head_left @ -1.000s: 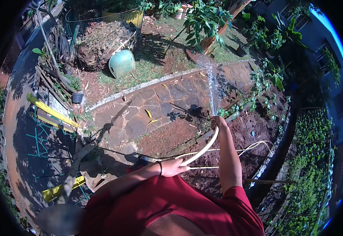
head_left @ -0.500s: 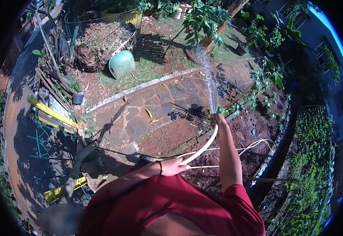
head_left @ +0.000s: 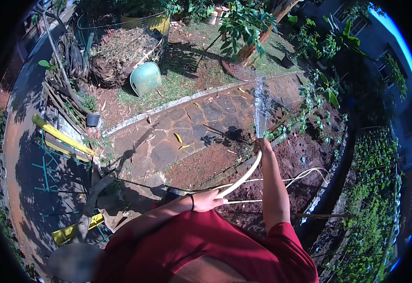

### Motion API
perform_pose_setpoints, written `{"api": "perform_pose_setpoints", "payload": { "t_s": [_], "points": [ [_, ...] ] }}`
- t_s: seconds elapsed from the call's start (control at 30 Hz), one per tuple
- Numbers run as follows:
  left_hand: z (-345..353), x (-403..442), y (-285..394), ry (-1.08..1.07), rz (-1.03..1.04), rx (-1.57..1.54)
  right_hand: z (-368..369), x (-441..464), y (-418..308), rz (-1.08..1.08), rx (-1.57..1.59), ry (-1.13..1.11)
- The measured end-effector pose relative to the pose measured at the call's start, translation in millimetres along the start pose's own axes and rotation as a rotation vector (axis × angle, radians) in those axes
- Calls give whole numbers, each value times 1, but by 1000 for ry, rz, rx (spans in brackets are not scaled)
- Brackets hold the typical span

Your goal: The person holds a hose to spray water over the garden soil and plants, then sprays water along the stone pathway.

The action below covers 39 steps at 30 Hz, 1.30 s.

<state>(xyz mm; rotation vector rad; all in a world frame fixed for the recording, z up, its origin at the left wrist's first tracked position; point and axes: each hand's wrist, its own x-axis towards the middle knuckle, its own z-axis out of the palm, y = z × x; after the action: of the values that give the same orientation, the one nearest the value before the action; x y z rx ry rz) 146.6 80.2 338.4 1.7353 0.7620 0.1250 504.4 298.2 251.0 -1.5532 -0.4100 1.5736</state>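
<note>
A cream hose (head_left: 242, 179) curves between my two hands. My right hand (head_left: 262, 145) is closed around its far end, at the end of my stretched arm. Water (head_left: 261, 106) sprays from that end, away from me, over the stone path (head_left: 194, 122). Close to my red shirt, my left hand (head_left: 208, 200) is wrapped round the hose lower down, with a dark band on the wrist. More hose (head_left: 310, 172) lies in loops on the brown soil at the right.
A green tub (head_left: 146, 79) lies tipped near a heap of dry plant matter (head_left: 123, 52). A small dark pot (head_left: 93, 120) and a yellow beam (head_left: 64, 134) are at the left. Leafy plants (head_left: 366, 212) grow at the right; a tree trunk (head_left: 267, 35) leans at the back.
The water spray has swung a little to the right and now looks shorter and wider. Both hands have kept their hold on the hose, almost in the same places.
</note>
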Motion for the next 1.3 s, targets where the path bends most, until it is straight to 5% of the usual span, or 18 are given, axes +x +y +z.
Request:
{"api": "perform_pose_setpoints", "payload": {
  "t_s": [0.37,0.7,0.87,1.3],
  "points": [
    [9,7,-9,0,11,11,29,-32,-19,42,-43,-107],
    [24,26,-41,70,123,-110,30,-48,-24,-183,142,101],
    [14,24,-21,-64,16,7,25,-51,-22,-40,-64,25],
    [-1,7,6,3,9,43,19,-31,-18,87,-13,-62]
  ]
}}
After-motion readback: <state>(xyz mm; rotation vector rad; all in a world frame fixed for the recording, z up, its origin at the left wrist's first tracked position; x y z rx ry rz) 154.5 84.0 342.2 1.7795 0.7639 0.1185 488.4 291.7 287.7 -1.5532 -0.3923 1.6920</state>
